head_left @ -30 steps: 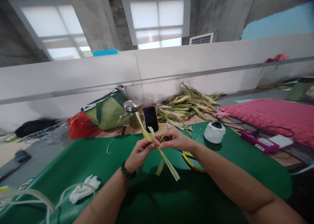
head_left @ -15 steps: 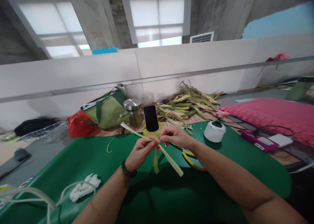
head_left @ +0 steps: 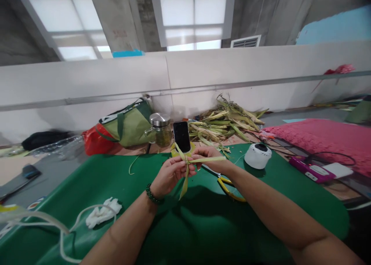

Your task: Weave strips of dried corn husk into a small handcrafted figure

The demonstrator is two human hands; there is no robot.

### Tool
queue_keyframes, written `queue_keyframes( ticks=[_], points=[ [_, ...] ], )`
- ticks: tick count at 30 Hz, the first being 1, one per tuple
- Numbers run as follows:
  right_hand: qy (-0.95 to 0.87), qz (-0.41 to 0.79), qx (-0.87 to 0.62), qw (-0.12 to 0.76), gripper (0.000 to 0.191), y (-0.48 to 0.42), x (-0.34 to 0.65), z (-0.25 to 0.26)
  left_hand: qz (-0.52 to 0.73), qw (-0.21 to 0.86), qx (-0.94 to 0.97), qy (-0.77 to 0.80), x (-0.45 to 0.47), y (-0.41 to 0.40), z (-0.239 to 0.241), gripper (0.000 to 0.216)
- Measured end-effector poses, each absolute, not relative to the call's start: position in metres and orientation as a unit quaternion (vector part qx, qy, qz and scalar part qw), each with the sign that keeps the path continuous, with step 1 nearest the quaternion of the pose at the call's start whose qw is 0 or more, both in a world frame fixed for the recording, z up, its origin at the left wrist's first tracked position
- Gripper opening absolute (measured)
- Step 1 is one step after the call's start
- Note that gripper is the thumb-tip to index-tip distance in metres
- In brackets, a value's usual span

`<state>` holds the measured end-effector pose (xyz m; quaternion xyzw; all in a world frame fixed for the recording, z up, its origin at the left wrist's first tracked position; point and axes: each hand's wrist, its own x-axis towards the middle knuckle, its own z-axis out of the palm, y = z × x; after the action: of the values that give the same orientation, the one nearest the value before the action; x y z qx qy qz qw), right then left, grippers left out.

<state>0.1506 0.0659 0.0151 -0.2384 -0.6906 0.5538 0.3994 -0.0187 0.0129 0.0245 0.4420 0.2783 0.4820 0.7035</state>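
My left hand (head_left: 170,173) and my right hand (head_left: 209,156) meet above the green table cover (head_left: 95,187), both pinching pale green leaf strips (head_left: 189,162) that cross between the fingers. One strip end hangs down toward the cover, another points right over my right hand, and a short one sticks up to the left. A dark bead bracelet (head_left: 152,194) is on my left wrist. A black phone (head_left: 181,136) stands upright just behind the strips.
Yellow-handled pliers (head_left: 227,185) lie under my right forearm. A white tape roll (head_left: 257,155), a glass jar (head_left: 160,130), a green bag (head_left: 127,125), a heap of leaves (head_left: 226,122), a pink mat (head_left: 321,135) and a magenta device (head_left: 305,169) stand behind. White cloth (head_left: 101,214) and cord lie near left.
The long strip that slanted down to the right has been swung up and now points right across my right hand. The strip end that pointed left is folded in short.
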Motion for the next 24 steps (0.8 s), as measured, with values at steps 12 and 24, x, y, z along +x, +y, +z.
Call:
queue_keyframes(
  ticks=[12,24],
  points=[
    [-0.715,0.486,-0.314,0.393,0.032,0.0631,0.1533,0.0206,0.465,0.673,0.476,0.323,-0.0183,0.0134,0.0223,0.026],
    [-0.714,0.524,-0.273,0.375,0.034,0.0673,0.155,0.0142,0.46,0.72,0.449,0.261,-0.0181,0.0145,0.0182,0.023]
  ],
)
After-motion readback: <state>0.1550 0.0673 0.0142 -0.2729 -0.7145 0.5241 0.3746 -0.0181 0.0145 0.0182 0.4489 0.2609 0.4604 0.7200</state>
